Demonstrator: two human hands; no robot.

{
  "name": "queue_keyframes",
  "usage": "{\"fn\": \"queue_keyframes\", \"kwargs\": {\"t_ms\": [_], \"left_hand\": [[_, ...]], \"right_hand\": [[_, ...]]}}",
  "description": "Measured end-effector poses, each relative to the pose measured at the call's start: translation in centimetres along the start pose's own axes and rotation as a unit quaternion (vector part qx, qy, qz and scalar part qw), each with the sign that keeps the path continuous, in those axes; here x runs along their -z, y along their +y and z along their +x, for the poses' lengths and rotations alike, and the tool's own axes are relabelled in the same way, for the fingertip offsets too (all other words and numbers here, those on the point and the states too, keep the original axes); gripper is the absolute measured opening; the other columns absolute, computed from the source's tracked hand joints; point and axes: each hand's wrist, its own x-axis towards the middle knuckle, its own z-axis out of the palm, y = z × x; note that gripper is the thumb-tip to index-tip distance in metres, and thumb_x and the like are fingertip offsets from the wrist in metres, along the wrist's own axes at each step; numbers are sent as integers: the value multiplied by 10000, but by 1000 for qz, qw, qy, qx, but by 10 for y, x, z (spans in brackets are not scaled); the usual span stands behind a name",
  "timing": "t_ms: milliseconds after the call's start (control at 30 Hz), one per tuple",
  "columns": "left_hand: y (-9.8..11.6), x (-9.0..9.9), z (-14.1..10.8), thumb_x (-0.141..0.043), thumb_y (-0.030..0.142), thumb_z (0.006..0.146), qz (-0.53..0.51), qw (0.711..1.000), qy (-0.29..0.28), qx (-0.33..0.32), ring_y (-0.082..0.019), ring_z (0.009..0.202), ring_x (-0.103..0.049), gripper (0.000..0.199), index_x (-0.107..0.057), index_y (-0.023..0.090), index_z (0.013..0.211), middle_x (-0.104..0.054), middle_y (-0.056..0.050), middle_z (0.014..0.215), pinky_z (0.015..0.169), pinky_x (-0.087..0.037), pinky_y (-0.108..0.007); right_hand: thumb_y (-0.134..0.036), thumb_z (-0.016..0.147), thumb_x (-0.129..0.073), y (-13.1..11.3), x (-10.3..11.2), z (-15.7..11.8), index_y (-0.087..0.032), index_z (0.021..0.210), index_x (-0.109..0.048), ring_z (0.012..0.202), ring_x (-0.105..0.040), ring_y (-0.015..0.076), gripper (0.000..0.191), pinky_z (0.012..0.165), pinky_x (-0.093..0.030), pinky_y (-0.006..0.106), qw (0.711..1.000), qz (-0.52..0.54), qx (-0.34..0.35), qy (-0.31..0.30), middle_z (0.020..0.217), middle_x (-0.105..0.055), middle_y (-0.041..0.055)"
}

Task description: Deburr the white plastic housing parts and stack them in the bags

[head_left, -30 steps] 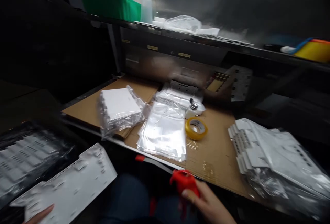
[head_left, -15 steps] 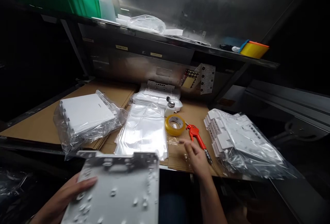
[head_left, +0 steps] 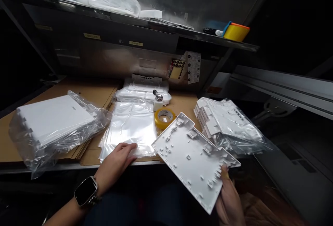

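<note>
My right hand [head_left: 230,193] grips a white plastic housing panel [head_left: 189,160] by its lower right edge. The panel is tilted, its inner face with clips and posts turned up toward me. At the front of the stack of clear plastic bags [head_left: 132,125], my left hand [head_left: 117,160] rests with its fingertips on the near edge, index finger and thumb apart. Behind the panel's upper corner lies a roll of yellow tape [head_left: 164,118]. A small white bottle with a metal top [head_left: 158,102] stands behind the tape.
Bagged white panels lie at left [head_left: 57,115], and a bagged stack of white housings [head_left: 229,122] lies at right. Further bagged parts [head_left: 143,90] sit at the back. Cardboard [head_left: 104,90] covers the bench. A shelf [head_left: 156,23] crosses above, holding a yellow container [head_left: 236,32].
The panel has passed from my left hand to my right and turned. My left hand has moved onto the plastic bags. The red air gun is now hidden. The view has shifted right.
</note>
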Motion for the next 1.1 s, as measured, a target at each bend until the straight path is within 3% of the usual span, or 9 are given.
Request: {"fn": "queue_keyframes", "kwargs": {"t_ms": [133,267,367,500,700,800,900,1000,1100], "left_hand": [[-11,-5,5,-505,530,922,23,1000,14,7,-360,1068,-638,373,-651,220,1068,-683,-155,1119,950,-468,-529],[-15,8,20,-662,536,848,-8,998,13,53,-284,879,-686,335,-534,253,973,-724,-54,914,833,-506,-425],[-17,22,37,-763,555,770,-72,992,-43,96,-258,774,-699,422,-531,250,948,-733,-4,769,748,-514,-374],[-21,34,51,-755,579,776,-166,972,-114,125,-271,891,-729,460,-577,218,1001,-776,-53,843,810,-541,-394],[-26,27,52,-846,496,686,-231,962,-67,129,-217,840,-702,483,-547,217,943,-681,2,847,839,-542,-401],[-24,23,52,-899,400,622,-260,956,-51,125,-138,716,-623,503,-541,215,924,-579,60,784,729,-518,-311],[-18,21,54,-904,346,611,-292,948,-51,114,-100,663,-583,509,-521,219,921,-503,85,784,674,-494,-271],[-9,13,58,-907,310,624,-314,943,-66,93,-96,673,-596,512,-506,222,930,-485,90,790,694,-502,-272],[-5,-1,64,-911,286,641,-324,940,-81,66,-93,656,-574,511,-504,227,944,-468,100,756,670,-487,-259]], "right_hand": [[-542,841,-770,-8,-7,-3,-220,1469,-531,1195,-696,289,745,1102,-512,476,1000,6,27,7,1212,-771,81],[-535,863,-750,-5,-14,-5,-205,1482,-514,1206,-692,285,740,1111,-508,478,1000,-2,26,16,1213,-770,87],[-535,867,-745,-2,-15,-4,-204,1492,-501,1198,-697,288,748,1107,-513,481,999,-17,28,19,1225,-765,90],[-544,862,-746,1,-15,-1,-224,1506,-485,1151,-720,291,765,1093,-525,484,999,-25,22,14,1250,-755,88],[-560,870,-730,5,-10,7,-246,1492,-501,1146,-720,266,734,1083,-530,450,1000,-17,-4,13,1257,-753,70],[-624,868,-693,7,-7,12,-265,1437,-567,1129,-725,277,685,1050,-545,463,999,-31,-27,-32,1257,-753,76],[-635,810,-747,22,-16,13,-212,1273,-694,1053,-748,301,629,957,-585,467,988,-75,-84,-109,1111,-795,108],[-594,776,-801,53,-48,10,-162,1116,-757,979,-760,298,552,882,-597,440,959,-123,-130,-219,970,-808,114],[-645,771,-781,85,-92,8,-140,1091,-766,975,-752,292,597,890,-577,425,923,-140,-134,-332,965,-801,119]]}}
